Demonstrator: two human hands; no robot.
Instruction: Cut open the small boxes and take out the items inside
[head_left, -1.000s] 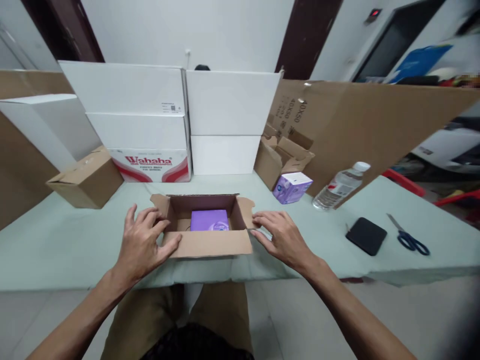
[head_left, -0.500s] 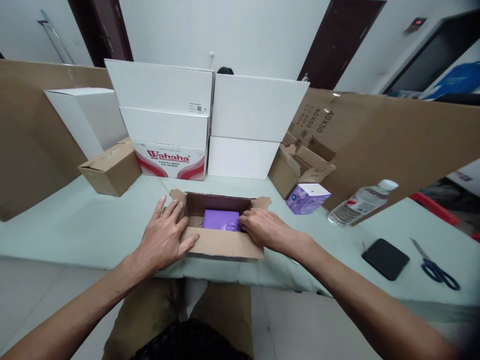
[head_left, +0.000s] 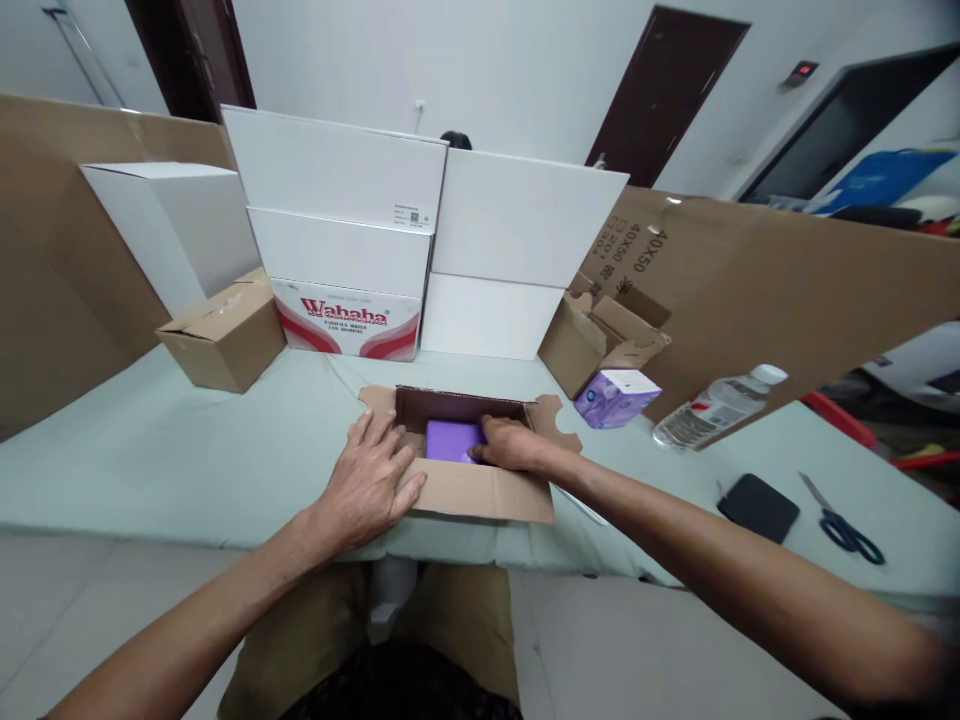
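Note:
An open brown cardboard box [head_left: 457, 490] sits at the table's near edge, its flaps folded outward. Inside it lies a purple box [head_left: 450, 440], partly hidden by the front flap. My left hand [head_left: 371, 475] rests on the cardboard box's left side, fingers stretched over the left flap and thumb along the front one. Reaching in from the right, my right hand [head_left: 508, 443] has its thumb and fingers around the right end of the purple box. Its remaining fingers are curled and partly hidden.
A white Wahaha carton [head_left: 349, 320] stands behind, with a closed brown box [head_left: 225, 335] to its left. To the right are an opened brown box [head_left: 577, 335], a purple-patterned box [head_left: 616, 398], a tilted water bottle [head_left: 720, 408], a black pouch [head_left: 759, 508] and scissors [head_left: 844, 528].
My right hand has moved deeper into the cardboard box, and its thumb and fingers now straddle the purple box's end. The view has shifted slightly; my left hand stays on the left flap.

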